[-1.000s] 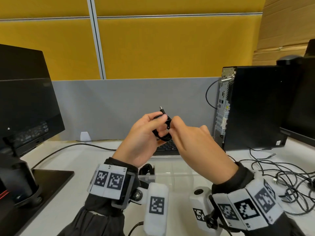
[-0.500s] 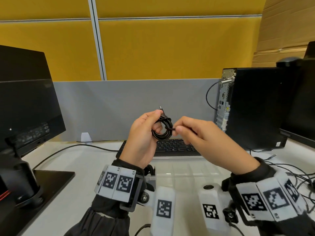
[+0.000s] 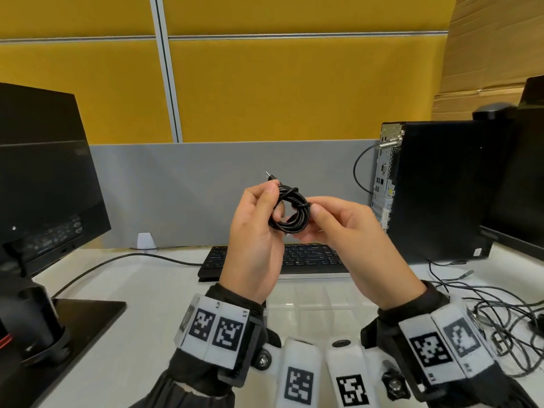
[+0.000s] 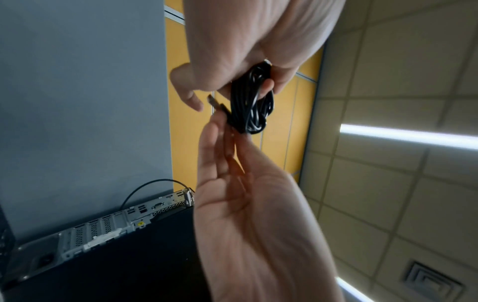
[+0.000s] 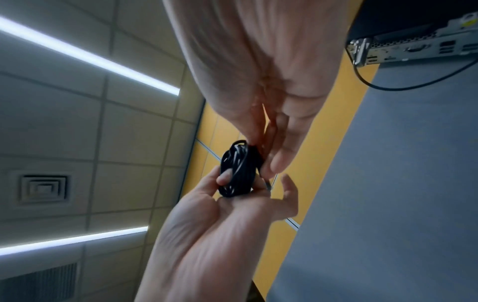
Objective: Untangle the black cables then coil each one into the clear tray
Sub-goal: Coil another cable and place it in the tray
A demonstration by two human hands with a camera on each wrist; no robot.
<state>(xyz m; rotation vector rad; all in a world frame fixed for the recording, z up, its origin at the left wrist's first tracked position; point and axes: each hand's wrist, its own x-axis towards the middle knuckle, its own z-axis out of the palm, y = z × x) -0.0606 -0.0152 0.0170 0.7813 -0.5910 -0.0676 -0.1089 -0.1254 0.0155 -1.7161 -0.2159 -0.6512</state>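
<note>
A black cable wound into a small coil [image 3: 293, 214] is held up in front of me above the keyboard. My left hand [image 3: 275, 201] grips its left side, thumb on top and a finger through the loop. A metal plug [image 3: 268, 175] sticks up past that thumb. My right hand [image 3: 309, 222] pinches the coil's right side, thumb above and fingers beneath. The left wrist view shows the coil [image 4: 252, 104], and the right wrist view shows it [image 5: 236, 169] between both hands. The clear tray [image 3: 312, 298] lies on the desk below my hands. A tangle of black cables [image 3: 500, 322] lies at the right.
A black keyboard [image 3: 312, 257] lies behind the tray. A black PC tower [image 3: 435, 189] stands at the right with a monitor beyond it. At the left a monitor [image 3: 44, 178] stands on a flat black base [image 3: 76, 319], with a cable [image 3: 123, 260] running across the desk.
My right hand, which was pulling a strand out to the right, has come back and closed on the coil's right side. The coil now faces me more squarely.
</note>
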